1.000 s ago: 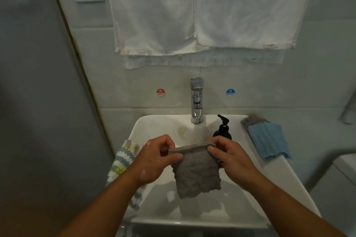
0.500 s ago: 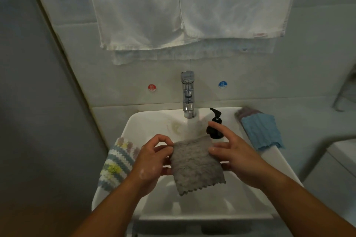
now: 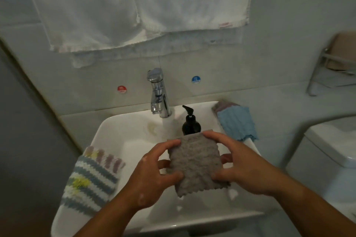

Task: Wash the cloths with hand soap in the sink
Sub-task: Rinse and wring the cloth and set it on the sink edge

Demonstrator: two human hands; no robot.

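Grey cloth (image 3: pixel 194 163) is held between both hands above the basin of the sink (image 3: pixel 107 127), just in front of the soap bottle (image 3: pixel 190 125).

Left hand (image 3: pixel 152 175): thumb is pressed on the cloth's lower left face, index finger is curled over the upper left edge, and the other fingers are tucked underneath. Right hand (image 3: pixel 242 167): index finger is laid along the upper right corner, thumb is set on the lower right face, and one fingertip is seen beneath the right edge. Both forearms are brought in from the bottom of the view.

The cloth is held roughly flat and is tilted slightly. It is squarish, with a bumpy waffle texture and a scalloped near edge. No label is seen on it.

The soap bottle is dark with a black pump; no label is legible. A chrome faucet (image 3: pixel 158 94) is mounted behind it.

Round stickers are fixed to the wall, a red sticker (image 3: pixel 121 89) left of the faucet and a blue sticker (image 3: pixel 195 79) right of it. Their print is too blurred to read.

A striped cloth (image 3: pixel 90 179) is draped over the sink's left rim, and a blue cloth (image 3: pixel 236 123) over the back right corner. White towels (image 3: pixel 134 5) are hung on the wall above.
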